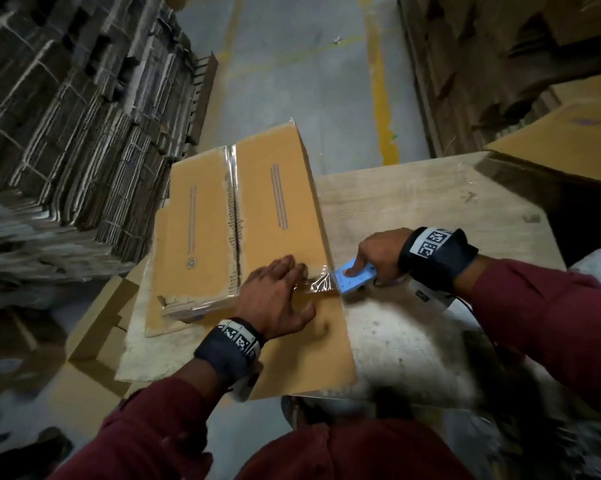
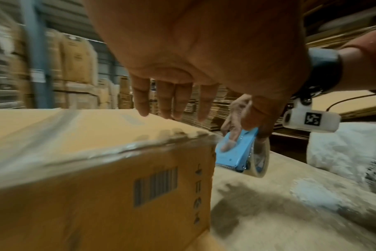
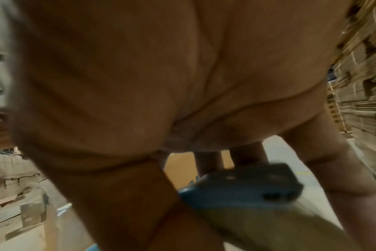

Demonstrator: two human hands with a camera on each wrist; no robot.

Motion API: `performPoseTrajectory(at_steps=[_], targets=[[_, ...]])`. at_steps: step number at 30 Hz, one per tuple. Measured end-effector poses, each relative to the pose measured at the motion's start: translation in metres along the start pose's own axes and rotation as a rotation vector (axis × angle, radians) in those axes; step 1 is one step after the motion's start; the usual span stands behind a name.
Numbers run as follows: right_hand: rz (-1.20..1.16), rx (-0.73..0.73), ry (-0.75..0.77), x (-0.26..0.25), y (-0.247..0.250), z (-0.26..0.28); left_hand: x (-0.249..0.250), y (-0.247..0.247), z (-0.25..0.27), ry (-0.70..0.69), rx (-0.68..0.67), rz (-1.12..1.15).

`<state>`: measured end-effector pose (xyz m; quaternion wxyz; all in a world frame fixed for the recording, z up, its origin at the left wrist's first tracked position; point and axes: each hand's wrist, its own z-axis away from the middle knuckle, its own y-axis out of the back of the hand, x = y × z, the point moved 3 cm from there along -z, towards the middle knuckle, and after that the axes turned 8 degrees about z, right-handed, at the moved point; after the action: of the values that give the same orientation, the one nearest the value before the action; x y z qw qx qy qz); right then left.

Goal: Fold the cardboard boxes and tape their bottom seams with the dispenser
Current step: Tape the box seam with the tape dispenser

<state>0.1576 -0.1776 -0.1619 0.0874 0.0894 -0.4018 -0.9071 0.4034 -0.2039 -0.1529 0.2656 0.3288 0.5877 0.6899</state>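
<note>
- Cardboard box lies on the bench with its taped bottom seam facing up; clear tape runs along the centre seam and over the near edge.
- Printing on the flaps is a set of purple parallel lines and a small round mark, too blurred to read. The left wrist view shows a barcode and a column of handling symbols on the box's side wall; no digits can be read.
- Black wristbands on both arms carry black-and-white square code tags.
- Left hand lies flat on the box's near right corner, fingers straight and spread, pressing the tape end; its grip holds nothing.
- Right hand is just off the box's right edge, its grip closed round the blue tape dispenser, forefinger stretched along the top.
- A crinkled strip of tape spans from the dispenser to the box corner.
- Both sleeves are dark red.
</note>
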Motion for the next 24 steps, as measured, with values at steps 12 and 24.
performPoseTrajectory(at_steps=[12,24], targets=[[-0.005,-0.068,-0.104,0.024,-0.025,-0.007,0.008,-0.010,-0.078,-0.339,-0.413,-0.257],[-0.215,0.034,-0.056,0.029,-0.051,-0.031,0.015,0.016,-0.099,-0.335,-0.505,0.094]])
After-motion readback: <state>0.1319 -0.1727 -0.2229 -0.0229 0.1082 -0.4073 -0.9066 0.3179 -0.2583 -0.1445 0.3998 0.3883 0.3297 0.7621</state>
